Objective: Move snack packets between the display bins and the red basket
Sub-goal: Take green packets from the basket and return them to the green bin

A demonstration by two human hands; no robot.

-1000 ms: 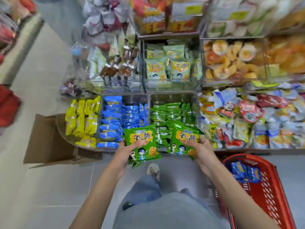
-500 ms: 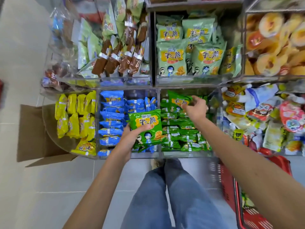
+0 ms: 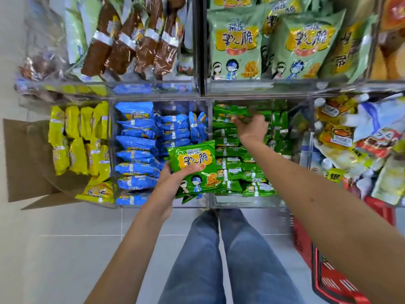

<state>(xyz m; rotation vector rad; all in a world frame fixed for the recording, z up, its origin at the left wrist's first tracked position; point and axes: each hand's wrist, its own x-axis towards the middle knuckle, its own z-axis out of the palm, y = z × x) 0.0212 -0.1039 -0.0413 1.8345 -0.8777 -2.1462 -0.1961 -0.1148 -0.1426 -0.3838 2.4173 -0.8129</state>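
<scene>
Over the lower green bin point(image 3: 241, 201), the right hand point(image 3: 252, 129) reaches to the back row, fingers bent down onto the binned packets point(image 3: 232, 172). Motion blur prevents telling whether it grips one. The left hand point(image 3: 173, 183) clamps a stack of green packets point(image 3: 192, 163) at the bin's front left corner, thumb across the top face. The red basket point(image 3: 328, 281) stands on the floor at lower right. One second ago both hands held packets in front of the bins; the right has since gone inside.

The person wears faded blue denim jeans point(image 3: 203, 260), and the 2 forearms point(image 3: 135, 242) are bare.
</scene>
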